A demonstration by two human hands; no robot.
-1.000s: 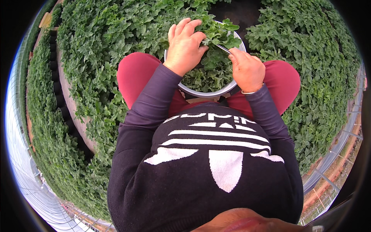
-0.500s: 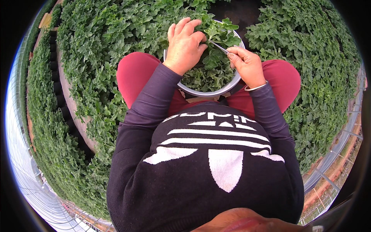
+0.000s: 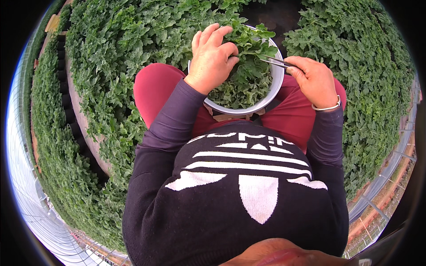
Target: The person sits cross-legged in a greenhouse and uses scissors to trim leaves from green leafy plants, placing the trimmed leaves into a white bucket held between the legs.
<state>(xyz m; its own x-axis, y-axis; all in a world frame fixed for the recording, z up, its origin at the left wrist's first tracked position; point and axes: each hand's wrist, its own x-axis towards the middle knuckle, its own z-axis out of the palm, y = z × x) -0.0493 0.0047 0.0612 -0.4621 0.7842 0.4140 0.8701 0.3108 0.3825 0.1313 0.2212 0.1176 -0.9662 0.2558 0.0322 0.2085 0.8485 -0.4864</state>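
Note:
A light-grey bucket [image 3: 248, 109] stands between my knees, with cut-looking leafy greens [image 3: 242, 93] lying inside it. Over its far part, my left hand [image 3: 212, 57] has thumb and forefinger pinched on a leafy green sprig [image 3: 250, 48]. The sprig's leaves spread to the right, above the bucket. My right hand [image 3: 314, 80], wearing a pale bracelet, grips a pair of metal tweezers [image 3: 278, 62]. Two thin prongs point left, their tips apart and close to the sprig's leaves. Part of the stem is hidden behind my left fingers.
Dense leafy plants [image 3: 120, 48] grow on the left and far side, with more plants [image 3: 355, 57] on the right. Dark ground [image 3: 275, 20] shows beyond the bucket. A pale strip [image 3: 84, 106] and black pots or trays [image 3: 66, 95] run along the left.
My right hand has moved right and slightly down with the tweezers, their tips drawing away from my left fingers. My left hand stays nearly in place, still holding the sprig.

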